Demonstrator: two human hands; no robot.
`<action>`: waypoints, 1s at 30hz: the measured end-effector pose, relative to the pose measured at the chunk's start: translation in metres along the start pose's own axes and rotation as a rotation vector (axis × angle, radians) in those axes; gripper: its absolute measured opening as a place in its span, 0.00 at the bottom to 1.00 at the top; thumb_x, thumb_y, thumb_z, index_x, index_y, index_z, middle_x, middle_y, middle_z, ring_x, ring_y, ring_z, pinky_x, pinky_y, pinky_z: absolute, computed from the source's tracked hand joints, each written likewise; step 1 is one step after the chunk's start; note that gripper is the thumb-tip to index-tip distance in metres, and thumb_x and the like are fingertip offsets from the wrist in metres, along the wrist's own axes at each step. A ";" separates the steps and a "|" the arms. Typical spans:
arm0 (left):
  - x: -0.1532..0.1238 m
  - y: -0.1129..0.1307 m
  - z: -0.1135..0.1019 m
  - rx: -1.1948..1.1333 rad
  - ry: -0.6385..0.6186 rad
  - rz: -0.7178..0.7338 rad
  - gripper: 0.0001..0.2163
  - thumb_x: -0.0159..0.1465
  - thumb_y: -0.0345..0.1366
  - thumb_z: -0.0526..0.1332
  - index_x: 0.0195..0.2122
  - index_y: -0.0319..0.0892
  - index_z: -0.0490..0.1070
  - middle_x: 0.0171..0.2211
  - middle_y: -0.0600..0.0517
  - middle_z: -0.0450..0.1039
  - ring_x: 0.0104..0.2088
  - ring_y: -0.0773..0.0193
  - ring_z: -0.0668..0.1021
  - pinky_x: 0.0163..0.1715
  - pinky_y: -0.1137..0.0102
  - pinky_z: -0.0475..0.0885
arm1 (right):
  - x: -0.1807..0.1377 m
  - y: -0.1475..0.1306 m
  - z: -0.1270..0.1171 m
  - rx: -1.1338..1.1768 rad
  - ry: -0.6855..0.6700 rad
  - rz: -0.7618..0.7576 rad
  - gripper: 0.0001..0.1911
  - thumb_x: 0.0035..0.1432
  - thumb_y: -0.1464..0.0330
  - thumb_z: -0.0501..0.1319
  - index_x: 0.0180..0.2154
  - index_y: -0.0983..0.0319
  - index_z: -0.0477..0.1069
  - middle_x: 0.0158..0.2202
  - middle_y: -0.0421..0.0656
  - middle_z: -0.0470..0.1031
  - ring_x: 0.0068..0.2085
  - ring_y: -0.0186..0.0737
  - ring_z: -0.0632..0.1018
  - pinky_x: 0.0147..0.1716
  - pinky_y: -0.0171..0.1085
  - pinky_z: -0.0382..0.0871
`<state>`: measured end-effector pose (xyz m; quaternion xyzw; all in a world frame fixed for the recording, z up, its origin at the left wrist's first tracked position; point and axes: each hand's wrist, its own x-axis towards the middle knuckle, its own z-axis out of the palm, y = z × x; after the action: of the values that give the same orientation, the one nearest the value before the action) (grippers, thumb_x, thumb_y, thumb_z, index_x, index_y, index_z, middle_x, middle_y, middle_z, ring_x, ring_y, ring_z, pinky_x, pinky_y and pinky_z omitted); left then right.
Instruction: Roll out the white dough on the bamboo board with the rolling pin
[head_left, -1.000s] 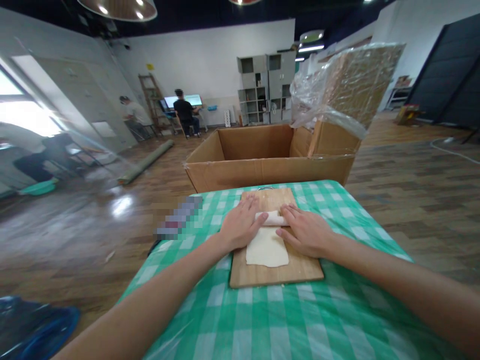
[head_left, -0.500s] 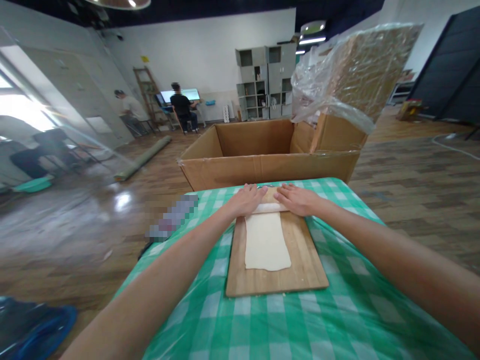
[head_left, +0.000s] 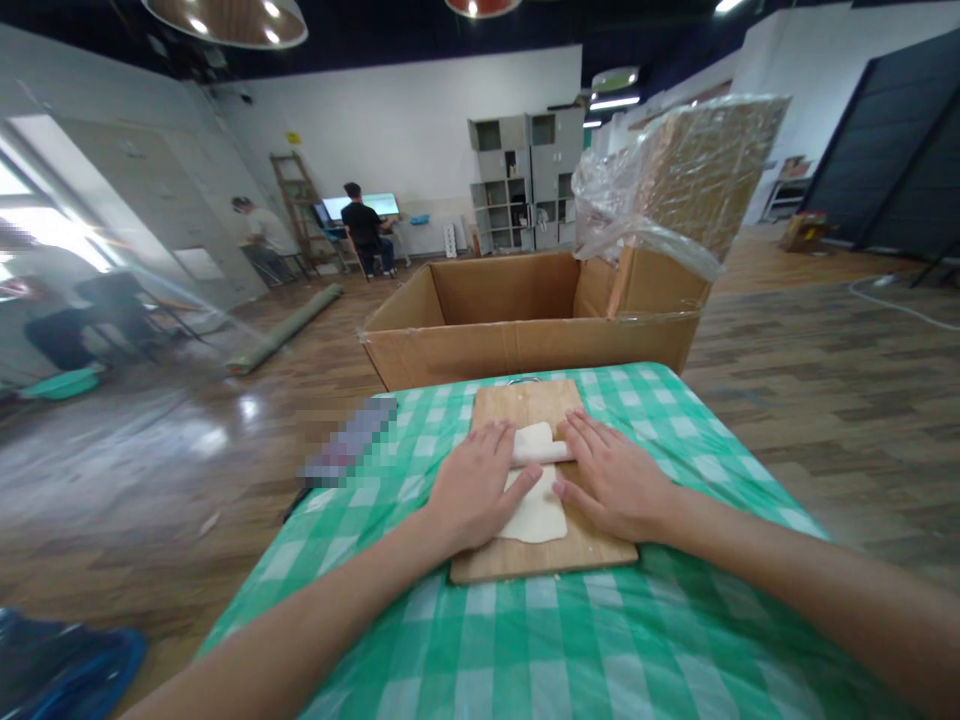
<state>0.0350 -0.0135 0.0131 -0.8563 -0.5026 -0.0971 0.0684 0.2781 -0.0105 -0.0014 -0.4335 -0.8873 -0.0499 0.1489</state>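
A wooden cutting board point(head_left: 525, 404) lies on a table with a green and white checked cloth point(head_left: 570, 640). On the board is a flat sheet of pale dough point(head_left: 534, 516) with a pale rolling pin point(head_left: 541, 452) across it. My left hand point(head_left: 474, 490) lies flat on the pin's left end, fingers stretched out. My right hand point(head_left: 615, 480) rests flat on the pin's right end, fingers also stretched. Both palms press down on the pin; most of it is hidden under them.
A large open cardboard box point(head_left: 517, 312) stands just past the table's far edge, with plastic-wrapped cardboard point(head_left: 682, 180) at its right. A blurred object point(head_left: 346, 440) lies on the table's left edge. Two people point(head_left: 364, 228) sit far back near a ladder and shelves. Wooden floor surrounds the table.
My hands and the pin went out to the far end of the board, then came back toward me over the dough, closer than a second ago.
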 end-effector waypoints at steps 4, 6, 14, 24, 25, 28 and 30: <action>-0.024 0.006 -0.005 0.011 -0.015 0.053 0.36 0.73 0.57 0.43 0.72 0.33 0.53 0.72 0.37 0.54 0.72 0.48 0.58 0.70 0.53 0.53 | -0.022 -0.011 -0.005 0.022 0.021 -0.046 0.45 0.70 0.45 0.48 0.71 0.74 0.51 0.73 0.63 0.49 0.73 0.61 0.53 0.69 0.57 0.52; -0.021 0.003 -0.004 0.006 -0.023 0.052 0.35 0.73 0.57 0.43 0.71 0.34 0.54 0.72 0.38 0.55 0.72 0.49 0.59 0.70 0.54 0.52 | -0.021 -0.010 -0.005 0.027 0.022 -0.045 0.46 0.69 0.44 0.48 0.71 0.74 0.51 0.73 0.63 0.50 0.73 0.61 0.54 0.69 0.58 0.53; 0.052 -0.030 0.014 -0.001 -0.028 -0.021 0.37 0.74 0.57 0.37 0.72 0.31 0.52 0.72 0.34 0.55 0.72 0.46 0.58 0.69 0.53 0.54 | 0.047 0.027 0.010 0.035 -0.055 0.088 0.42 0.73 0.46 0.40 0.65 0.74 0.63 0.71 0.63 0.56 0.73 0.58 0.55 0.68 0.54 0.55; 0.132 -0.082 0.044 -0.069 -0.236 -0.034 0.31 0.75 0.52 0.34 0.72 0.41 0.53 0.73 0.34 0.51 0.72 0.40 0.55 0.65 0.46 0.56 | 0.125 0.096 0.041 -0.069 -0.196 -0.082 0.32 0.75 0.54 0.38 0.69 0.61 0.62 0.69 0.51 0.65 0.73 0.63 0.53 0.69 0.62 0.43; 0.135 -0.085 0.046 -0.068 -0.231 -0.027 0.30 0.76 0.51 0.35 0.71 0.42 0.53 0.73 0.34 0.51 0.72 0.40 0.55 0.65 0.45 0.56 | 0.128 0.099 0.044 -0.077 -0.210 -0.079 0.31 0.75 0.55 0.38 0.69 0.60 0.62 0.69 0.50 0.64 0.72 0.64 0.54 0.68 0.63 0.43; 0.142 -0.091 0.048 -0.063 -0.228 0.007 0.26 0.76 0.47 0.38 0.71 0.45 0.53 0.73 0.36 0.51 0.72 0.42 0.57 0.65 0.46 0.56 | 0.137 0.105 0.048 -0.077 -0.236 -0.057 0.29 0.75 0.56 0.41 0.69 0.57 0.61 0.69 0.48 0.64 0.72 0.65 0.55 0.68 0.64 0.45; 0.143 -0.092 0.048 -0.057 -0.225 0.022 0.25 0.76 0.45 0.38 0.71 0.45 0.52 0.72 0.37 0.53 0.72 0.44 0.58 0.65 0.48 0.56 | 0.139 0.106 0.048 -0.082 -0.249 -0.047 0.29 0.75 0.56 0.41 0.70 0.56 0.61 0.69 0.48 0.64 0.72 0.65 0.56 0.67 0.65 0.45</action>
<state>0.0271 0.1629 0.0022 -0.8688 -0.4948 -0.0140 -0.0119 0.2701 0.1705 -0.0091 -0.4209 -0.9062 -0.0354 0.0188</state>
